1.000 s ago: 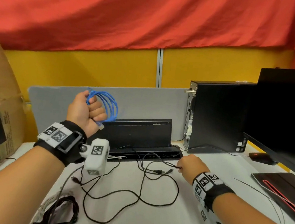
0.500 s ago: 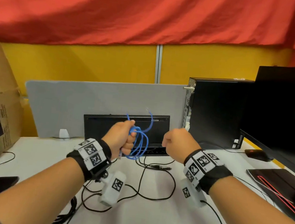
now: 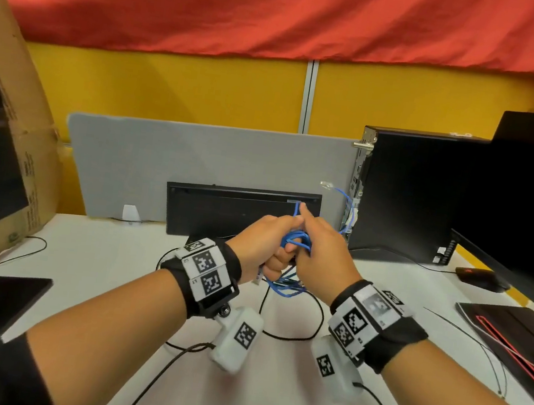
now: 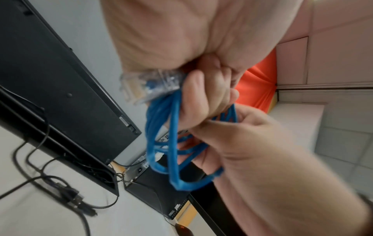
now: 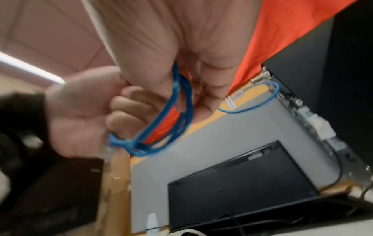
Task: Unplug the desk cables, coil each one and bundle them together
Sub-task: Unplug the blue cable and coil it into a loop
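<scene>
A coiled blue network cable [image 3: 294, 242] hangs between my two hands above the middle of the desk. My left hand [image 3: 267, 246] grips the coil in a fist, with one clear plug [image 4: 149, 86] sticking out beside its fingers. Pressed against it, my right hand [image 3: 317, 249] curls round the same loops [image 5: 181, 111], index finger raised. The cable's free end [image 3: 347, 209] arcs up to the right, and its clear plug [image 3: 326, 185] is in the air near the computer tower. Loose black cables [image 3: 293, 336] lie on the desk under my hands, with their plugs [image 4: 76, 198].
A black keyboard [image 3: 241, 212] leans against a grey divider [image 3: 163, 162] behind my hands. A black computer tower [image 3: 411, 193] and a monitor [image 3: 529, 187] stand at the right, with a mouse [image 3: 481, 279] and a pad [image 3: 512, 330]. A cardboard box [image 3: 14, 137] stands at the left.
My left hand brought the blue coil down from the upper left to the centre. My right hand left the black cable on the desk and took hold of the coil; the free end swung right.
</scene>
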A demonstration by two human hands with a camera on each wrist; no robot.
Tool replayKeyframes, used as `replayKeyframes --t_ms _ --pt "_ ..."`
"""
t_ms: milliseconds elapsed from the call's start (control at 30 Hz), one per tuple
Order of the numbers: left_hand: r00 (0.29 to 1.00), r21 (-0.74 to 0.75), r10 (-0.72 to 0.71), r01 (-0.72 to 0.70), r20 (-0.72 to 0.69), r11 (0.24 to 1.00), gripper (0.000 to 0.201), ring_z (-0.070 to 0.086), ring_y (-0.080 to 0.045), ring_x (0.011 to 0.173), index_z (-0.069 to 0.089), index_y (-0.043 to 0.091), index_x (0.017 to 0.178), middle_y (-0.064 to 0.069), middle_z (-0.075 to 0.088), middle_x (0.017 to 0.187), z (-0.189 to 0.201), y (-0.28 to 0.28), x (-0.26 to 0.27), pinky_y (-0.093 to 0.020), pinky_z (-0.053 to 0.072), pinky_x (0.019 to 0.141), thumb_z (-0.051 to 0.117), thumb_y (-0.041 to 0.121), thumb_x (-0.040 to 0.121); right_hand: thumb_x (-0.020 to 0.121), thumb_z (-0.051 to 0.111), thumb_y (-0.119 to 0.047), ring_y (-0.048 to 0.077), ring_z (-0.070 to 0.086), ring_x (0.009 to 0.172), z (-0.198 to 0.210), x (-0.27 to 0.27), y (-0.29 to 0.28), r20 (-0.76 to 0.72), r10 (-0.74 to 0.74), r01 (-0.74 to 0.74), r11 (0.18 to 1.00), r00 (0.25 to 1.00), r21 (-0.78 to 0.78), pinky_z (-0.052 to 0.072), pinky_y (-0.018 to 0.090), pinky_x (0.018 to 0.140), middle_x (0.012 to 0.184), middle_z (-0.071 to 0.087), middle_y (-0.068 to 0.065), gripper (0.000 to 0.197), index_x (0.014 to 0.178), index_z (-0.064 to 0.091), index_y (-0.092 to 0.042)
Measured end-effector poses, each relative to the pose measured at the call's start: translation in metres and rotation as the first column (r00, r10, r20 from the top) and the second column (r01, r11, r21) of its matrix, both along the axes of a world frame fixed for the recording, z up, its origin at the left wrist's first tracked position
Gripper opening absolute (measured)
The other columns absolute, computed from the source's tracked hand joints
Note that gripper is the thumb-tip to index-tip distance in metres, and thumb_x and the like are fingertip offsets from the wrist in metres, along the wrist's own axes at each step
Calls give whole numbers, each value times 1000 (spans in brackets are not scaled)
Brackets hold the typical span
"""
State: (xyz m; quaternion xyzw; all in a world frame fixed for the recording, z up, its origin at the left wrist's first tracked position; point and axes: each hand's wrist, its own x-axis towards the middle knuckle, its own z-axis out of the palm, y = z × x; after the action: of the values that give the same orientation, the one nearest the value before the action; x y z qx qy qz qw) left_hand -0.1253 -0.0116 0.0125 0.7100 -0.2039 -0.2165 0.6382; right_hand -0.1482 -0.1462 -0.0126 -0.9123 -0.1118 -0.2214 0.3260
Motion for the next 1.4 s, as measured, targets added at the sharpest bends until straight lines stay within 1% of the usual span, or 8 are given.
replayKeyframes --t_ms 100,333,533,667,800,1000,1233,1400 --pt "999 -4 -14 14 36 1000 52 17 -13 44 38 16 57 1 23 51 1 2 -2 -23 19 42 33 42 102 86 51 2 9 51 82 -2 -4 1 158 -47 45 999 986 16 45 19 73 95 50 -3 44 124 59 -17" --pt "998 -65 -46 49 45 997 53 17 -15 44 38 17 55 0 24 50 -4 12 -4 -27 18 46 32 40 102 84 60 2 13 61 91 6 -12 6 86 18 -32 986 996 166 52 22 82 111 61 0 70 147 37 -19" --pt "997 -43 -19 22 75 999 50 19 -14 43 41 14 57 0 26 50 -3 10 -4 -24 21 44 38 35 102 86 60 -3 11 43 77 8 -15 13 179 -140 156 985 974 -76 31 9 62 94 46 3 10 92 66 -7" --pt "981 -78 154 -145 120 986 38 24 -11 41 54 9 66 0 35 51 -1 6 -4 -22 23 43 49 27 99 83 58 2 14 47 76 7 -10 12 136 -192 204 976 972 -78 40 20 66 95 41 0 13 80 63 -10" --pt "980 -113 182 -172 81 979 36 25 -9 40 52 9 70 3 39 49 -2 4 -3 -21 21 42 42 25 100 82 64 1 10 44 75 6 -7 6 168 -151 165 984 974 -71 32 9 60 93 44 1 11 77 67 -9" --pt "988 -82 136 -142 -66 987 43 24 -8 38 52 7 65 3 37 45 -5 5 -2 -19 22 37 39 27 101 65 87 -20 -4 43 59 0 -15 -9 227 -96 86 995 969 53 39 7 57 93 52 -6 30 80 61 -22" --pt "991 -151 133 -135 -22 979 33 22 -9 44 52 11 68 2 32 52 -12 2 -4 -19 22 38 45 22 99 80 76 -24 5 53 69 -18 -27 -2 413 1 -137 944 911 300 45 13 61 88 55 -2 14 93 73 -29" --pt "996 -132 78 -71 50 989 38 25 -7 44 63 9 75 2 34 56 -20 7 -6 -18 23 38 45 29 102 88 58 -47 15 65 80 -17 -35 8 115 -43 -43 756 992 654 56 35 72 83 66 -1 26 80 77 -31"
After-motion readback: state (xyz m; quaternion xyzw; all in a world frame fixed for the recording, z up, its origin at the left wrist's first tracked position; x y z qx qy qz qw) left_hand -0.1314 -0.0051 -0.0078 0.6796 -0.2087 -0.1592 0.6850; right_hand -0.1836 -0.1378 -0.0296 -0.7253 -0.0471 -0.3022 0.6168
